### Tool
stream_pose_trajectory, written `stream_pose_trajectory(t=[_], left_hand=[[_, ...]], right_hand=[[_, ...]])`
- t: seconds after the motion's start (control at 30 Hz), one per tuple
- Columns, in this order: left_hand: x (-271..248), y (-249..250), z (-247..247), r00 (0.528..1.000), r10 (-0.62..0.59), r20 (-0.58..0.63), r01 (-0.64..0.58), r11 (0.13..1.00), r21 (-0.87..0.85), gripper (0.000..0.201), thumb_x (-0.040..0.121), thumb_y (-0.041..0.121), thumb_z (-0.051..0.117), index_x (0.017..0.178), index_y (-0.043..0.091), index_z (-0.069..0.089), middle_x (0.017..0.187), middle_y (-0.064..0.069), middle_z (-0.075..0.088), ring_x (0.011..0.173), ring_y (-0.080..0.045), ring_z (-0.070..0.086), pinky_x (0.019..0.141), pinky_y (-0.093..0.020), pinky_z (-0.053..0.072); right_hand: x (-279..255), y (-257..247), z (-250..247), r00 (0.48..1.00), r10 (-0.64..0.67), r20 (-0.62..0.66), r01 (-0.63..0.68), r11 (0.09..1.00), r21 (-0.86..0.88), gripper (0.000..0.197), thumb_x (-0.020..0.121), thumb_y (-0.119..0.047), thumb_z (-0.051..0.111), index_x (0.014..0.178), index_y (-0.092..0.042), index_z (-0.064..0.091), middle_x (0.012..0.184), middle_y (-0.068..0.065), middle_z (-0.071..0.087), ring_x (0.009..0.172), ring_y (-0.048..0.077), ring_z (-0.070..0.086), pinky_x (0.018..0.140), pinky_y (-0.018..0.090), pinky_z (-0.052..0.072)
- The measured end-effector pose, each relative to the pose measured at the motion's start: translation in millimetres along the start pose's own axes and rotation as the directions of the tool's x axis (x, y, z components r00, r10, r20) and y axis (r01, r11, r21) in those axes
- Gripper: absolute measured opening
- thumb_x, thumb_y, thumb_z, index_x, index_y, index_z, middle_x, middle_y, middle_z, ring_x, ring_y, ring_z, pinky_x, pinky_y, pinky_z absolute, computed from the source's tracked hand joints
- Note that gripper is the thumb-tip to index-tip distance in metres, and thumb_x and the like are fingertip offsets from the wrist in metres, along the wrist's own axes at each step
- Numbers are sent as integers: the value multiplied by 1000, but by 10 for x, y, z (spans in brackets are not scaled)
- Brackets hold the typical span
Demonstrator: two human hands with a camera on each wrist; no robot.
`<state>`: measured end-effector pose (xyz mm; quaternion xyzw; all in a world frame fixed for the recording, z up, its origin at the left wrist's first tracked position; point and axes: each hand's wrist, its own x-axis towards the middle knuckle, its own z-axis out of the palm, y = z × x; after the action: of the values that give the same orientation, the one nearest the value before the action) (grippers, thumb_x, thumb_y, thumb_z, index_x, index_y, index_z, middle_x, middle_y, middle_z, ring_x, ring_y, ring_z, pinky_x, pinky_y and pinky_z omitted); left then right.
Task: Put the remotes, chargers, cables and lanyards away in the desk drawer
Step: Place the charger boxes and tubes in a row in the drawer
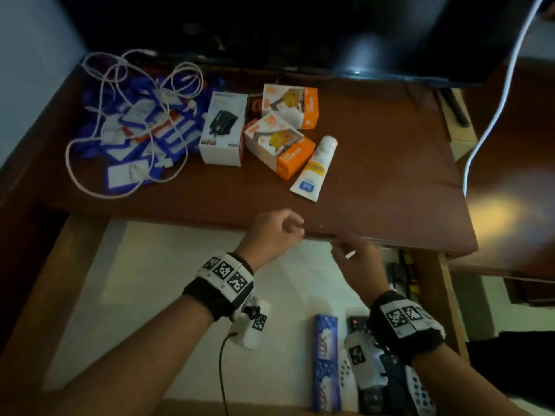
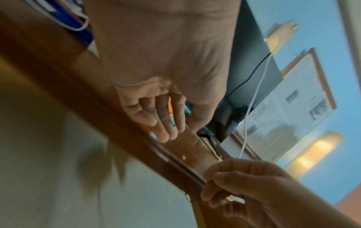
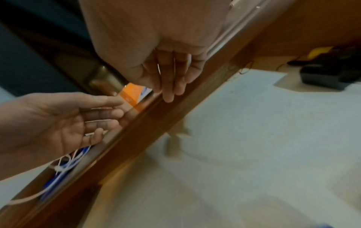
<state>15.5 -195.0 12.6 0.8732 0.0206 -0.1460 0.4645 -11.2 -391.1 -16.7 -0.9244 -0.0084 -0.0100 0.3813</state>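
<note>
Drawer (image 1: pixel 90 265) pulled open under the desk (image 1: pixel 375 175); remotes (image 1: pixel 420 388) already lie at its 5 o'clock corner beside a blue packet (image 1: pixel 326 355). Left on the desktop: lanyards (image 1: pixel 150 127) tangled with white cables (image 1: pixel 120 94) at 10 o'clock, charger boxes (image 1: pixel 279 145) near 12, a cream tube (image 1: pixel 313 168) just beside them. Left hand (image 1: pixel 276 229) hovers at the desk's front edge, fingers loosely curled, holding nothing. Right hand (image 1: pixel 357 259) close beside it, fingers relaxed; a thin pale sliver shows near the fingertips, grip cannot be told. Judged under halfway done.
</note>
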Motion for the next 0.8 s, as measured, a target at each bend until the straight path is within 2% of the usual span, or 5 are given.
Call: stream_pose_trajectory(t=[0.17,0.3,0.37,0.53,0.8], left_hand=[[487,74,-261,929,182,-323,-183,983,26,15,84,13,64,97,21,65,107,3,57,86,-1,51,69,-2,37],[724,-14,-258,856,314,-411,-237,945,226,30,79,19,68,109,21,62,126,-4,47,122,-19,40,100,-30,40],[866,-20,-320,846,357,-397,-209,905,370,49,77,29,70,124,24,56,141,-7,38,134,-26,28,110,-39,27],[1129,-39,-429,947,231,-223,-64,816,574,79,80,57,61,146,34,24,160,-10,-3,145,-37,-5,114,-55,13],[1086,-82,-406,964,197,-179,-49,792,609,78,69,70,64,131,32,35,158,-19,-10,142,-45,-12,113,-59,9]], right_hand=[[569,-249,152,982,-11,-191,-5,997,-80,13,77,-1,68,90,-2,64,92,12,58,83,33,57,71,34,45],[876,-334,313,998,68,-17,-70,987,-145,50,84,-20,67,131,-16,48,139,13,38,125,34,39,99,46,38],[934,-331,364,992,108,59,-90,965,-248,65,87,-33,63,144,-31,33,156,5,18,138,32,22,104,56,30],[929,-359,478,989,78,124,-9,876,-482,64,89,-56,51,144,-50,20,160,-8,-4,137,28,11,100,55,28],[930,-463,473,993,116,-35,-119,890,-440,43,88,-43,59,125,-22,51,147,10,30,129,33,34,94,56,38]])
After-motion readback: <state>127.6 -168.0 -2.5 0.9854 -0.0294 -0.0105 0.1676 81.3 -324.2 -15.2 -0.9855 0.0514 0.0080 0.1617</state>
